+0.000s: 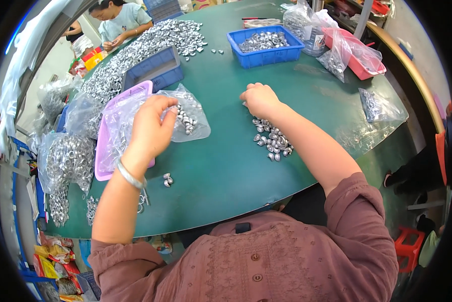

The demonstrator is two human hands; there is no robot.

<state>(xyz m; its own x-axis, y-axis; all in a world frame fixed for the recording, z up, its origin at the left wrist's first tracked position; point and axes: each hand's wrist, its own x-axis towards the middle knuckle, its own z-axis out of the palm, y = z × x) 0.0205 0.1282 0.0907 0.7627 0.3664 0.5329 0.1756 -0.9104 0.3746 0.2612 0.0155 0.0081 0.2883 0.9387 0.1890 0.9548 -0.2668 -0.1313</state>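
Observation:
My left hand, with a pale bangle at its wrist, is over a clear plastic bag at the right side of a purple tray. Its thumb and curved fingers stand apart, and nothing shows between them. Small silver metal pieces lie in the bag, just right of the thumb. My right hand is low over the green table, its fingers curled together and their tips hidden. Whatever they hold is too small to name. A loose pile of shiny, rounded silver pieces lies beneath and beside my right wrist.
A large heap of silver pieces spreads across the far left, beside a tilted blue-grey bin. At the back stand a blue basket of metal parts and a pink tray. Bags of rings crowd the left edge. Another person sits opposite.

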